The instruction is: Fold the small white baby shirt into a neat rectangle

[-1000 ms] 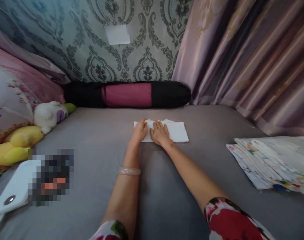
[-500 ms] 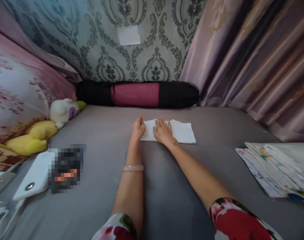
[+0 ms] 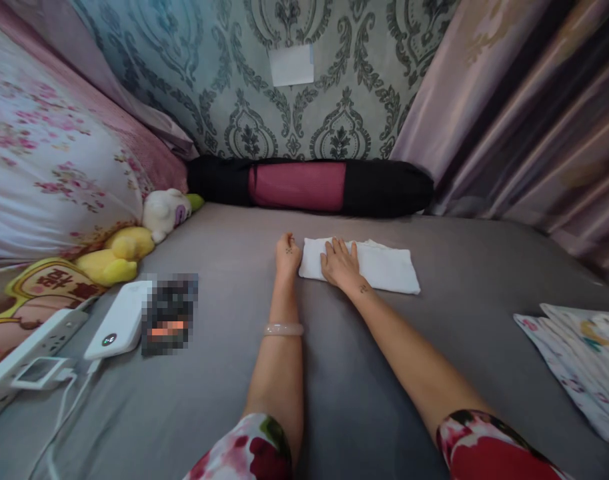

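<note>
A white cloth [image 3: 387, 268], folded into a long flat strip, lies on the grey bed sheet. Flat on its left half rests my right hand [image 3: 340, 264], fingers spread and pointing away from me. Just off the cloth's left end is my left hand [image 3: 287, 256], its fingers curled into a loose fist. A narrow gap separates it from the cloth, and I see nothing in it. A pale bangle [image 3: 283, 329] circles my left forearm.
A stack of folded patterned cloths [image 3: 579, 367] lies at right. Along the wall stretches a black and maroon bolster-shaped bag [image 3: 297, 185]. At left are plush toys [image 3: 167, 212], a white power bank [image 3: 119, 320], a power strip [image 3: 34, 353] with cables, and a blurred dark object [image 3: 169, 315].
The view has turned left, so the scene sits further right. My left hand has come slightly away from the cloth's left end. My right hand stays flat on the cloth.
</note>
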The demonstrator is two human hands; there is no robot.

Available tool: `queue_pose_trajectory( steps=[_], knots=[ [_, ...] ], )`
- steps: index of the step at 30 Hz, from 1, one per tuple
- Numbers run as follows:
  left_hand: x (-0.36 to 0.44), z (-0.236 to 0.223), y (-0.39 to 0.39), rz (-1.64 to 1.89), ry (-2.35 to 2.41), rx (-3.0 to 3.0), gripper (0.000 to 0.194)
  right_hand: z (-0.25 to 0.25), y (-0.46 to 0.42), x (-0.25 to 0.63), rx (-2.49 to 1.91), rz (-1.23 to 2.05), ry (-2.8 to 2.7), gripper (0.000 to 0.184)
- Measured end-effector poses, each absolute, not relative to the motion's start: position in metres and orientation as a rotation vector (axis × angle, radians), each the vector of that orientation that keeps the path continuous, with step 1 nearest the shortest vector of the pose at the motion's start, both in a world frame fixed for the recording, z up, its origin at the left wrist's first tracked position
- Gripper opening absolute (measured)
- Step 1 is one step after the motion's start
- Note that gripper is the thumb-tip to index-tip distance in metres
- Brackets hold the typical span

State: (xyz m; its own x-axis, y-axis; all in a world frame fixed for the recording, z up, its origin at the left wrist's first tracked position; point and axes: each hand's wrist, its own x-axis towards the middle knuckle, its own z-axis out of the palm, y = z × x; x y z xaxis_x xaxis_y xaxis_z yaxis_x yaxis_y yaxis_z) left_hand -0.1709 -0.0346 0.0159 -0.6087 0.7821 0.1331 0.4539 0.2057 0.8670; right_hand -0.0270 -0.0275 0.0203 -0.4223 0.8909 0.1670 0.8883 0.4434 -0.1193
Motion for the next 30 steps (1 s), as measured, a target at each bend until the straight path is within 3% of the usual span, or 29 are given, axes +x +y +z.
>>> queue_pose_trajectory(
  steps=[16,30],
  knots=[
    [-0.171,0.020,-0.038,1.307,2.186,1.128,0.038,0.022,-0.031,-0.052,-1.540,0.242,-2.550,0.058],
    [-0.176,0.013,-0.038,1.391,2.176,1.100,0.038,0.017,-0.043,-0.081,-1.315,0.184,-2.662,0.057]
  ],
)
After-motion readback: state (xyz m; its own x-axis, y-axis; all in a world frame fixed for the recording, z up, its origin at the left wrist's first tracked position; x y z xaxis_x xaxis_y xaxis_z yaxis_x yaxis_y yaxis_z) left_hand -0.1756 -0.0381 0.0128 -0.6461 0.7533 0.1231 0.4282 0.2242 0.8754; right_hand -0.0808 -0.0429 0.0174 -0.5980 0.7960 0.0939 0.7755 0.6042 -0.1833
